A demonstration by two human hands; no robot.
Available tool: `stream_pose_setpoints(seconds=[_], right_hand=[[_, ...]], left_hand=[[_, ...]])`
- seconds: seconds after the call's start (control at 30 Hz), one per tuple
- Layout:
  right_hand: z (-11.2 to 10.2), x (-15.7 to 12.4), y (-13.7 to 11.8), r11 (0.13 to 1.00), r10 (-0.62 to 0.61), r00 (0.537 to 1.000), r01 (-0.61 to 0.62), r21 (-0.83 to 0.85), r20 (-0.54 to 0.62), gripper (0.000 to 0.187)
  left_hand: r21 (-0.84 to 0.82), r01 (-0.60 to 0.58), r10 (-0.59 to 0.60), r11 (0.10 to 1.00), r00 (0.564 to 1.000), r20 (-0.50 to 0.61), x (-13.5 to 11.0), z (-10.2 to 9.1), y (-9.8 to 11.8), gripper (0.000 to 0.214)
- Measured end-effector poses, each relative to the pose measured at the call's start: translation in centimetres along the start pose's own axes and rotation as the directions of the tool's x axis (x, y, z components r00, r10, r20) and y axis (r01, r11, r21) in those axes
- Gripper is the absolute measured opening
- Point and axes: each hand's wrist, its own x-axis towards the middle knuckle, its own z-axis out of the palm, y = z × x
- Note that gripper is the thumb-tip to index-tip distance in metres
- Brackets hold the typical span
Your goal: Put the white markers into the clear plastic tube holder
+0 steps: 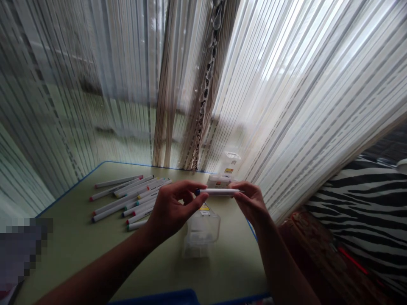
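Marker [219, 192] is up in the air above the worktop [73, 254], roughly level, held between two hands. Left hand [170, 209] has thumb and fingers pinched on the dark blue end; right hand [252, 201] has its fingers closed on the opposite end, which looks tapered, though exact contact there is too blurred to call. Handling guess: light, stiff, slim barrel, smooth so a bit slippery, not fragile apart from a tip. Best hold is a pinch on the white mid-barrel, or one end per hand if it needs pulling or turning. Materials: barrel looks like matte white hard plastic, straight-sided. Loose pens [127, 199] to the left are similar white sticks with coloured ends, fanned and partly overlapping. Clear box [203, 228] below the hands looks like thin rigid plastic, boxy, rounded corners; rear case [218, 180] sits near the curtain [286, 84], which is stringy, hanging strands. Worktop is smooth, pale green, blue-edged. Zebra cloth [365, 195] at right looks soft.
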Motion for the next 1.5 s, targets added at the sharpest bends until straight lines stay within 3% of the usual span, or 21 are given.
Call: stream_pose_setpoints(seconds=[0.13,0.23,0.5,0.7,0.83,1.03,1.27,1.5], right_hand=[[-0.1,-1.7,-1.9,0.980,-0.022,0.999,0.027,-0.197,0.029,0.019],[-0.3,-3.2,-2.7,0.972,0.020,1.000,-0.022,-0.235,-0.013,0.020],[-0.4,-6.4,-1.5,0.991,0.115,0.992,-0.118,-0.062,-0.050,0.023],[-0.6,-8.1,-1.5,0.992,0.118,0.989,-0.121,-0.028,-0.087,0.022],[-0.9,-10.0,-2.6,0.984,0.014,0.977,-0.051,-0.170,-0.211,0.019],[1.0,-12.2,-4.6,0.844,-0.158,0.958,0.005,-0.536,-0.239,0.021],[3.0,-13.2,-5.7,0.680,-0.206,0.974,0.075,-0.729,-0.093,0.023],[5.5,-12.9,-5.2,0.484,-0.274,0.958,0.216,-0.848,0.088,0.017]], left_hand=[[0.062,0.013,-0.014,0.998,1.000,0.020,-1.1,-1.1,0.1,0.019],[0.093,-0.046,0.041,0.995,0.998,0.051,-1.5,-1.3,0.7,0.019],[-0.042,-0.138,0.142,0.990,0.981,0.135,-2.4,0.5,3.0,0.023],[-0.050,-0.077,0.085,0.996,0.978,0.193,-2.8,0.7,3.2,0.021],[0.046,-0.023,0.014,0.999,0.982,0.188,-3.1,-0.2,2.3,0.016],[0.143,-0.040,0.007,0.989,0.975,0.220,-3.8,-1.4,1.2,0.018],[0.230,-0.009,-0.028,0.973,0.987,0.156,-3.6,-2.7,0.4,0.017],[0.265,0.056,-0.097,0.963,0.985,0.144,-4.1,-2.6,-0.6,0.019]])
